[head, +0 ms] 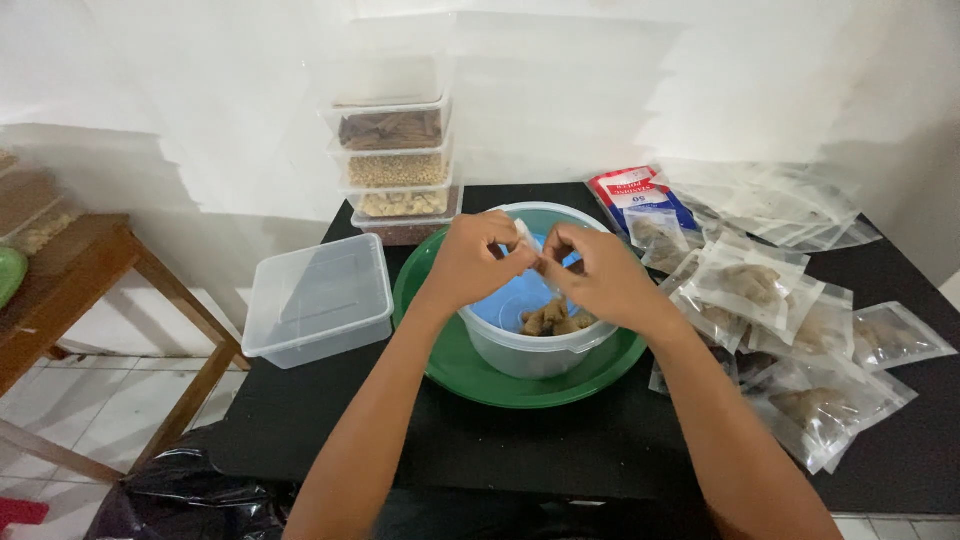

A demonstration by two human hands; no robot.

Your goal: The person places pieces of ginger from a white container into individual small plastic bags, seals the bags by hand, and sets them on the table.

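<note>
Both hands (478, 258) (598, 272) pinch small clear pouch (527, 240) over tub (540, 350); filled pouches (790, 330) right, lidded box (318, 297) left.

Bright, even light from above; white wall (600, 90) washed out behind my stacked boxes (395, 160). Soft shadows left of them. Glare on plastic pouches (800, 300). Slight blur, edges stretched.
</note>
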